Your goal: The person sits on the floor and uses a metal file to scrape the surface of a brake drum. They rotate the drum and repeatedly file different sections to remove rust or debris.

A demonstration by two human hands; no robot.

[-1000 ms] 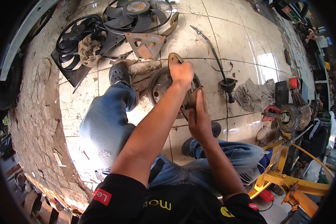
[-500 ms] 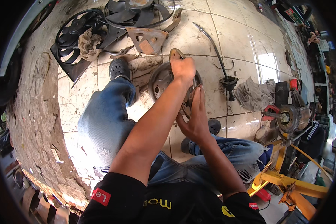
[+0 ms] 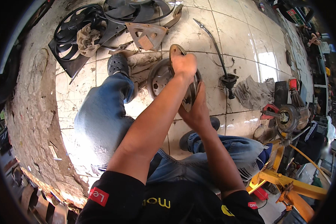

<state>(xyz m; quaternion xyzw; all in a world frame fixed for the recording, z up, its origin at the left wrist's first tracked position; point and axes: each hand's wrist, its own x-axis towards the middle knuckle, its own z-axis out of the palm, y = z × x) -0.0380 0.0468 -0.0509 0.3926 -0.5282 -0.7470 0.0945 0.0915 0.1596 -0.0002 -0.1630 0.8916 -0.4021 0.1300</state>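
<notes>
The left hand point(image 3: 183, 64) is closed over the top of a curved brake shoe point(image 3: 174, 52) while the right hand point(image 3: 196, 108) grips the round metal backing plate point(image 3: 160, 78), apparently steadying it upright on the tiled floor point(image 3: 242, 33) between the person's feet.

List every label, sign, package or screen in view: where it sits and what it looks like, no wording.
Red sleeve patch: small red rectangle with white lettering, on the person's left black sleeve, bottom edge.
Yellow chest print: yellow lettering across the black shirt, bottom centre.
Red sleeve tag: tiny red patch on the right sleeve.
Red-and-white sign: small panel at the top right, far behind the tiled floor; details too small to tell.
No screens or packages show.
</notes>
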